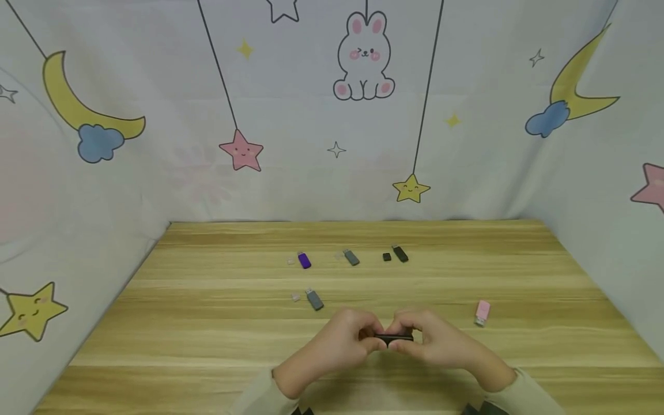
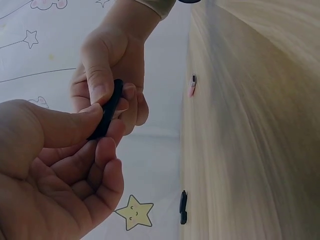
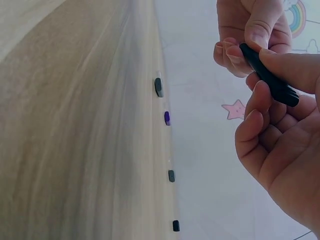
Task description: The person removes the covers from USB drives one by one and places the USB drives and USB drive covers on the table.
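Both hands meet over the front middle of the table on one slim black USB stick (image 1: 396,338). My left hand (image 1: 349,339) pinches one end between thumb and fingers. At the other end, my right hand (image 1: 434,340) pinches it the same way. The right wrist view shows the stick (image 3: 267,75) slanting between the thumbs, with a ridged end by the right palm. No metal plug shows on it; fingers cover parts of its body. The left wrist view has the stick (image 2: 107,112) above the table's level.
A pink USB stick (image 1: 482,312) lies to the right on the wooden table (image 1: 207,346). Left of the hands is a grey stick (image 1: 314,300) beside a clear cap (image 1: 295,297). Farther back lie purple (image 1: 304,260), grey (image 1: 351,257) and black (image 1: 400,253) sticks with caps beside them.
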### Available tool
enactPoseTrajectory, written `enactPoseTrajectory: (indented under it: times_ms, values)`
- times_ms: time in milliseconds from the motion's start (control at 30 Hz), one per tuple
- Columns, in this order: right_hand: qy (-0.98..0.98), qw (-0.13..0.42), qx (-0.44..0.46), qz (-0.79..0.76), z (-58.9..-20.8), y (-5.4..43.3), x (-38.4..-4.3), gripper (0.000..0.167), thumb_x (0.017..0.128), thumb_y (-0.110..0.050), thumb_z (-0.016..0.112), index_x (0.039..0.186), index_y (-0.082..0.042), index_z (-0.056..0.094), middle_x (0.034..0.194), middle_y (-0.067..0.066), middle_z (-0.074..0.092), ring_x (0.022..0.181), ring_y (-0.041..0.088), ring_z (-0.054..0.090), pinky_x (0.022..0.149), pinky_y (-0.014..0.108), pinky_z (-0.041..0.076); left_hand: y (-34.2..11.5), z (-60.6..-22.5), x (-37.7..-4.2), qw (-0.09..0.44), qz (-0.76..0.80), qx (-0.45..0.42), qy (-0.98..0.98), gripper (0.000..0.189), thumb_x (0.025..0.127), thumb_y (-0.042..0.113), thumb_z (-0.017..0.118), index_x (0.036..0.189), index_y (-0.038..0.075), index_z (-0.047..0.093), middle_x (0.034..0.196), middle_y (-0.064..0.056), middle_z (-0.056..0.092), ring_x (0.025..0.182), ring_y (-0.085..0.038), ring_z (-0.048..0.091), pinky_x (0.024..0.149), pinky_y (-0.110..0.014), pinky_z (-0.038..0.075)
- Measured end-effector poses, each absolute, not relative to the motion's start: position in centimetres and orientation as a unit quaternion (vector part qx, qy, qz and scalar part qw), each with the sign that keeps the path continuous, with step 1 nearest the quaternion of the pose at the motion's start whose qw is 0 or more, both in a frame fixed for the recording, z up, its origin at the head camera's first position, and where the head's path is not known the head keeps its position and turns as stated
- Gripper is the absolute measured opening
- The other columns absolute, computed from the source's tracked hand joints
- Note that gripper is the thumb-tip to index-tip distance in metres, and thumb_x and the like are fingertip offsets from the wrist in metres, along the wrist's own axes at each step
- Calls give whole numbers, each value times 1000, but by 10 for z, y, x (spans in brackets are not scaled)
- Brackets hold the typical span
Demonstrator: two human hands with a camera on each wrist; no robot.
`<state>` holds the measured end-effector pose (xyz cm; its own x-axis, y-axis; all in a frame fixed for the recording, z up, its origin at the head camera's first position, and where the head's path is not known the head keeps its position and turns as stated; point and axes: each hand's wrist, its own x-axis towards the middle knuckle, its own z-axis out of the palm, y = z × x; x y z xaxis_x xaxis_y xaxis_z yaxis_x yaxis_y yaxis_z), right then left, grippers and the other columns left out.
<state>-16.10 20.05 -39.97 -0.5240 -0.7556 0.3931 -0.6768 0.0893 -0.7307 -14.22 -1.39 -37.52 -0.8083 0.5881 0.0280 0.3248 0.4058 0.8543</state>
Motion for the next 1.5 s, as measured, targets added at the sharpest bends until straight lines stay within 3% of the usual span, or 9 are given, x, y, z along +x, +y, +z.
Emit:
enactPoseTrajectory:
  times_ms: [933,1200,1500]
  values:
    - [734,48,-493,-465,-400,201,-159,14,89,-2,66,101,-8,68,80,-1,61,75,-3,47,67,22,49,-17,-373,-141,145,481,286,816,4,84,3,72,86,0,71,76,-2,67,63,1,52,57,-16,46]
    - [721,29,-517,-461,-406,203,-163,22,87,5,66,108,-2,69,81,1,58,73,2,47,65,21,48,-20,-374,-143,142,474,279,823,3,86,2,70,87,0,72,74,0,66,60,0,50,54,-16,44]
    - [730,24,-508,-457,-405,203,-163,22,87,1,67,108,-2,70,80,-1,59,72,-1,46,63,20,47,-21,-373,-143,147,476,276,822,5,85,4,72,87,0,71,74,0,66,62,0,51,56,-17,45]
